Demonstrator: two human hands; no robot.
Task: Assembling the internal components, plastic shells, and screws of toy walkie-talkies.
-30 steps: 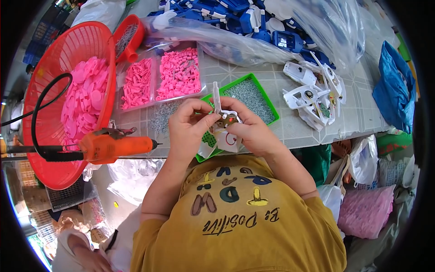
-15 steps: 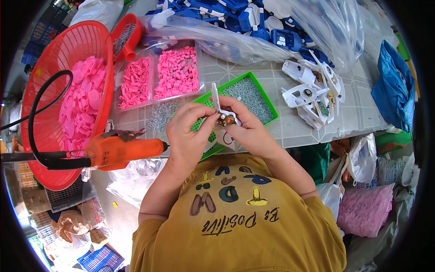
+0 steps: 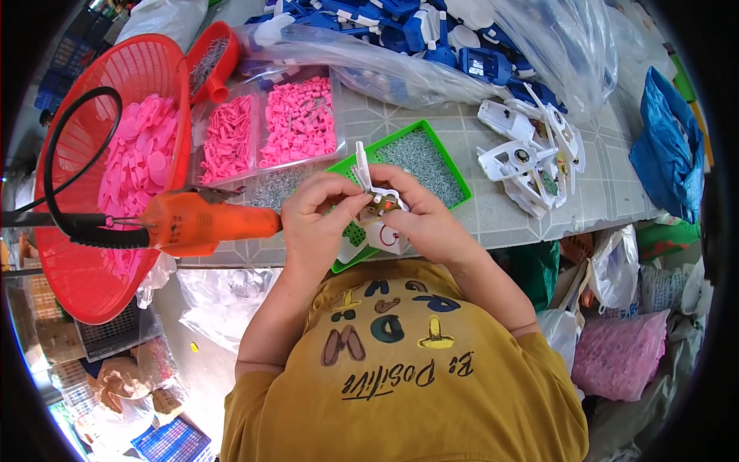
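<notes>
A white plastic housing (image 3: 391, 239) with brass-coloured metal parts and a reddish wire is held between my hands, low over the near part of the green tray (image 3: 462, 177). My left hand (image 3: 315, 223) pinches at its left side, by an upright white arm; whether a small piece sits in those fingertips is hidden. My right hand (image 3: 427, 219) is closed round the housing's right side, thumb in front. Small silvery screws (image 3: 422, 160) fill the tray's far section. Left of my left hand, an orange power screwdriver (image 3: 212, 222) hangs nearly level, its tip close to my wrist.
A red basket (image 3: 185, 154) of pink plastic pieces stands left, beside a red scoop (image 3: 229, 65) of metal pins. Clear boxes (image 3: 336, 115) hold small pink parts. Several white housings (image 3: 512, 162) are piled right; blue parts (image 3: 408, 38) lie behind plastic film. A blue bag (image 3: 670, 154) sits far right.
The orange screwdriver has swung slightly left and up. My hands and the white housing have stayed almost in place, with a slight shift of the housing.
</notes>
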